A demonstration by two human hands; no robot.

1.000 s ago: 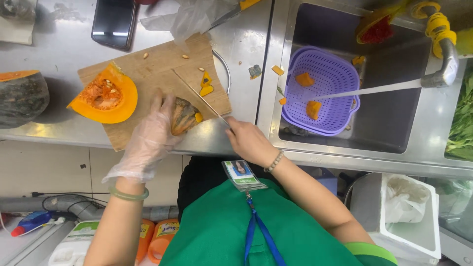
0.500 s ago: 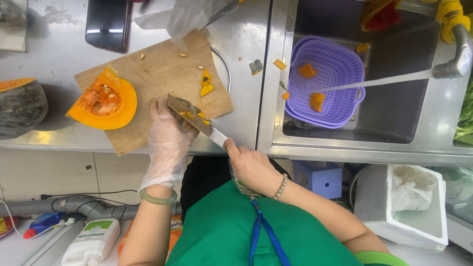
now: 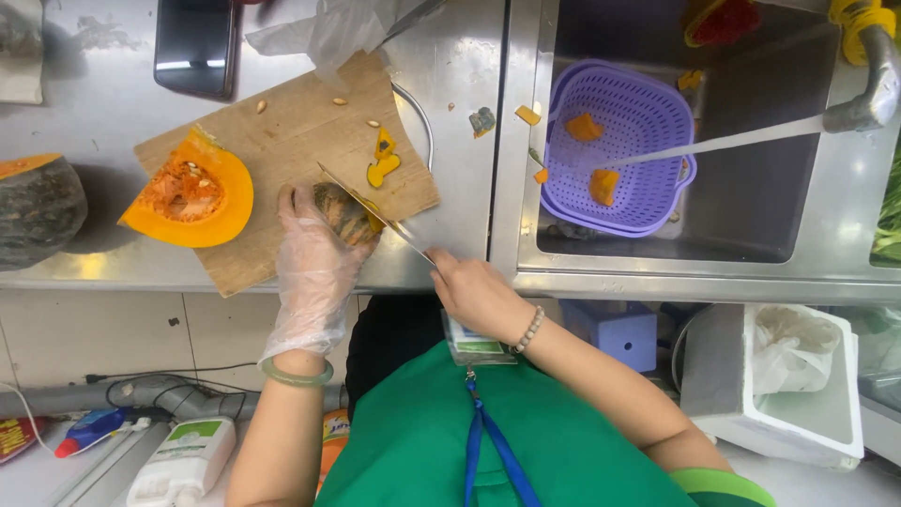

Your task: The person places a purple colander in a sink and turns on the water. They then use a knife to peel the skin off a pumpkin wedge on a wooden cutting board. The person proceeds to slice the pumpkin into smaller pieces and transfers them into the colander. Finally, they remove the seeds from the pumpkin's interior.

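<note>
My left hand, in a clear plastic glove, presses a green-skinned pumpkin piece onto the wooden cutting board. My right hand grips the handle of a knife, whose blade lies slanted across the top of that piece. A larger pumpkin wedge with orange flesh and seeds rests on the board's left part. Small orange scraps and a few seeds lie on the board's far side.
A purple basket with pumpkin chunks sits in the steel sink under a running tap. A half pumpkin lies at left, a dark phone at the back. A white bin stands below right.
The left hand has slid further onto the pumpkin piece and holds it down. The knife has moved to lie across the top of the piece.
</note>
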